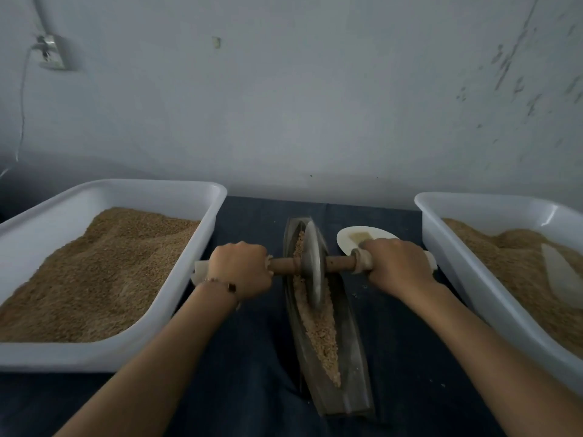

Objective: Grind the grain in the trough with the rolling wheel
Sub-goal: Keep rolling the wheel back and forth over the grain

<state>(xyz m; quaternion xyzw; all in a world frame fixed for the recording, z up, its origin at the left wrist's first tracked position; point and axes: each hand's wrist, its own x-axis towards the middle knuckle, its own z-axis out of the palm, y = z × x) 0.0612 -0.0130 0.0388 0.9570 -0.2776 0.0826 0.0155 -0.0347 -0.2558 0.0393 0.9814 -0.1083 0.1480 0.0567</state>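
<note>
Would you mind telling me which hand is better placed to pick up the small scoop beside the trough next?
The right hand: the white scoop lies just beyond it, right of the trough. The left hand grips the far handle, across the wheel. Both hands currently hold the axle.

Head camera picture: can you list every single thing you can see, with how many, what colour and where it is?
Trough: one, dark grey, middle of the table, running away from the person.
Grain: one strip, tan, lying along the trough.
Rolling wheel: one, grey disc on a brown axle, standing in the trough's far half.
Tubs: two, white, filled with tan grain; left tub, right tub.
Scoop: one, cream, between trough and right tub.
Cloth: one, dark blue, covering the table.
Wall socket: one, white, upper left wall, with a cable.
Left hand: grips the left handle; bracelet on the wrist.
Right hand: grips the right handle.
</note>
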